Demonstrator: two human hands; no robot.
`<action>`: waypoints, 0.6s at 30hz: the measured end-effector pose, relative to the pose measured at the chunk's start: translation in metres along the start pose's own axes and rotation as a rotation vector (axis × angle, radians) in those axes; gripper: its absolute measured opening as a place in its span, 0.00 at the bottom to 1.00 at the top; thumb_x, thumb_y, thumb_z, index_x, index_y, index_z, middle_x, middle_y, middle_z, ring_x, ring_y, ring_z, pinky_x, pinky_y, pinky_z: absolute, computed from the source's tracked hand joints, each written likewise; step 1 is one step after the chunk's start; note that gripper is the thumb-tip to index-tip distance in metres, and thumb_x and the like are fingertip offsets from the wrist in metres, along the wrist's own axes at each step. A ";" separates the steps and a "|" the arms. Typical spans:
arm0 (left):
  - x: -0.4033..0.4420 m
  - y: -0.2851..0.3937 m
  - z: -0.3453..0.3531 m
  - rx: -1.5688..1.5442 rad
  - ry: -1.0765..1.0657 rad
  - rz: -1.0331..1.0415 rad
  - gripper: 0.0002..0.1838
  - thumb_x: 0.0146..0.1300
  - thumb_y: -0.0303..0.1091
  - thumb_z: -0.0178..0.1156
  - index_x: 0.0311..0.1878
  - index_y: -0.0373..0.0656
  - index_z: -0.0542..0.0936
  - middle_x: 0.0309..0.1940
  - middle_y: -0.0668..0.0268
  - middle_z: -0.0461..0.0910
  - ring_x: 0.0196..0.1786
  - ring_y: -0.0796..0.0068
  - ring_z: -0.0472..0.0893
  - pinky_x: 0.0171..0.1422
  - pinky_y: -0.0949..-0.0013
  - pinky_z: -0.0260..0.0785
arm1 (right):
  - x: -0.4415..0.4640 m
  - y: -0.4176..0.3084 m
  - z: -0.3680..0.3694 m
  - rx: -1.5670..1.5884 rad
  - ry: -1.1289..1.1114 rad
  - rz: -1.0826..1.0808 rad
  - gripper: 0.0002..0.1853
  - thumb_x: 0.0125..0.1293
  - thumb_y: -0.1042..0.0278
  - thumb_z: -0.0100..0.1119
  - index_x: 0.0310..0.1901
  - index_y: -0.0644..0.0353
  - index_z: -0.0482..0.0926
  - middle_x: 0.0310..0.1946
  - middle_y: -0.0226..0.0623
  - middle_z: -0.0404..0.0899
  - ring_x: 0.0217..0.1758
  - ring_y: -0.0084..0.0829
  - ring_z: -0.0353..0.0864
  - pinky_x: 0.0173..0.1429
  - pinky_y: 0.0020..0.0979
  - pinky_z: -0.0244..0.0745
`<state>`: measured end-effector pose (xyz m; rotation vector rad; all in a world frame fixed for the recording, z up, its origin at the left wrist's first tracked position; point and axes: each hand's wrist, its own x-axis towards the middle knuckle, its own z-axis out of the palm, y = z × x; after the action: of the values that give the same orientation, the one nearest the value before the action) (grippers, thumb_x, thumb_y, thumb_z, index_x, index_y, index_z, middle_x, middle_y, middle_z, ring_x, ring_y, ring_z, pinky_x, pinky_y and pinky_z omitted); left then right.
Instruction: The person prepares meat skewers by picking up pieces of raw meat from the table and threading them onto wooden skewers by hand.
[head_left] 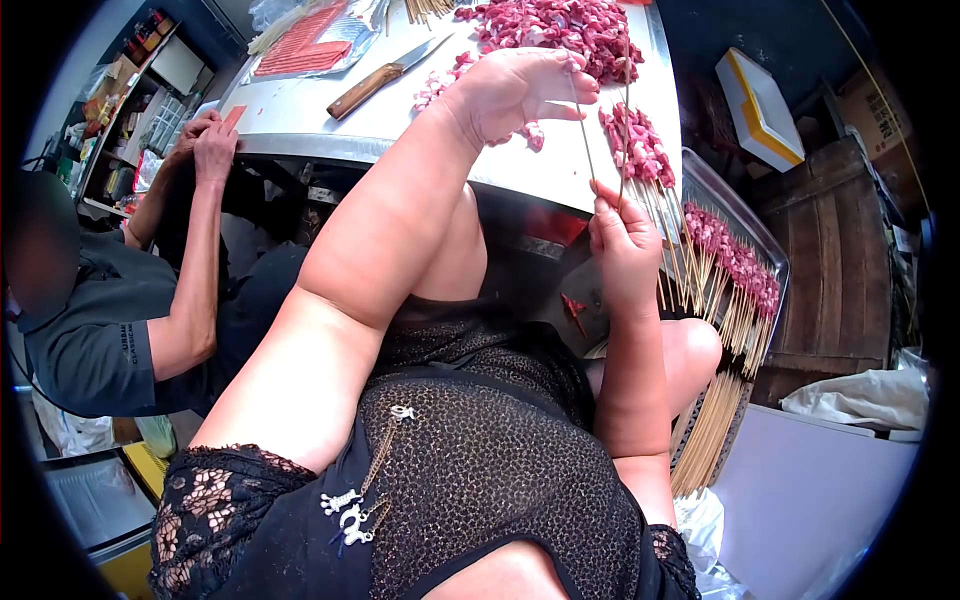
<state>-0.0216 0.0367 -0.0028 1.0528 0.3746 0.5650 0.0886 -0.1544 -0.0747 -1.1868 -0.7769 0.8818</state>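
My right hand (626, 232) is closed on the lower ends of thin wooden skewers (588, 150) that point up over the white table. My left hand (520, 95) is at the upper part of one skewer, its fingers bent around something too small to make out near the tip. Just beyond it lies a large heap of raw meat pieces (600, 25), with a few pieces beside my wrist. Finished meat skewers (640, 150) lie at the table's right edge. More skewers with meat (735, 260) are lined up on a metal tray (778, 250).
A knife (375, 88) with a wooden handle lies on the white table (300, 115), near packed red strips (305, 50). At the left sits another person (120, 320), hands at the table edge. Bare sticks (712, 430) lie low right; a white-yellow box (760, 110) stands behind.
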 end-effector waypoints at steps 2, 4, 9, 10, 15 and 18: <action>0.000 0.000 0.001 0.017 0.008 -0.024 0.14 0.70 0.34 0.46 0.47 0.33 0.75 0.42 0.51 0.80 0.49 0.59 0.81 0.54 0.58 0.76 | 0.001 -0.001 0.002 0.092 -0.022 0.042 0.14 0.68 0.75 0.50 0.53 0.67 0.75 0.21 0.18 0.66 0.20 0.10 0.59 0.24 0.14 0.53; 0.001 -0.002 0.001 0.051 -0.011 -0.042 0.14 0.70 0.34 0.47 0.48 0.33 0.75 0.42 0.51 0.80 0.49 0.59 0.81 0.54 0.60 0.76 | 0.000 -0.005 0.005 0.127 -0.020 0.075 0.14 0.68 0.74 0.50 0.53 0.67 0.75 0.19 0.18 0.65 0.18 0.10 0.58 0.22 0.14 0.53; -0.006 -0.006 0.018 0.264 -0.136 -0.073 0.15 0.69 0.37 0.50 0.47 0.35 0.77 0.42 0.58 0.82 0.45 0.70 0.83 0.43 0.76 0.76 | 0.007 -0.006 0.007 0.202 -0.010 0.059 0.14 0.68 0.75 0.49 0.53 0.68 0.73 0.20 0.17 0.62 0.19 0.10 0.57 0.22 0.12 0.51; -0.005 -0.008 0.018 0.318 -0.128 -0.097 0.14 0.68 0.37 0.51 0.47 0.37 0.78 0.41 0.61 0.82 0.43 0.72 0.83 0.42 0.76 0.75 | 0.007 -0.007 0.008 0.208 0.005 0.039 0.14 0.68 0.75 0.49 0.53 0.68 0.73 0.20 0.17 0.62 0.20 0.09 0.57 0.23 0.12 0.52; 0.004 -0.008 -0.002 1.063 0.230 0.306 0.09 0.62 0.32 0.60 0.44 0.41 0.83 0.39 0.66 0.83 0.38 0.77 0.81 0.44 0.74 0.73 | 0.010 -0.006 0.002 0.197 0.068 -0.001 0.14 0.68 0.74 0.49 0.54 0.66 0.73 0.22 0.17 0.64 0.21 0.09 0.58 0.23 0.12 0.53; -0.003 -0.001 -0.013 1.163 0.211 0.337 0.09 0.57 0.27 0.62 0.41 0.41 0.83 0.39 0.62 0.82 0.41 0.73 0.81 0.46 0.71 0.73 | 0.007 -0.008 -0.001 0.177 0.094 0.018 0.14 0.68 0.74 0.49 0.54 0.65 0.73 0.22 0.18 0.64 0.21 0.09 0.58 0.23 0.12 0.53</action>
<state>-0.0312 0.0435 -0.0097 2.2086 0.7571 0.7757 0.0941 -0.1498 -0.0668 -1.0719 -0.6008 0.8847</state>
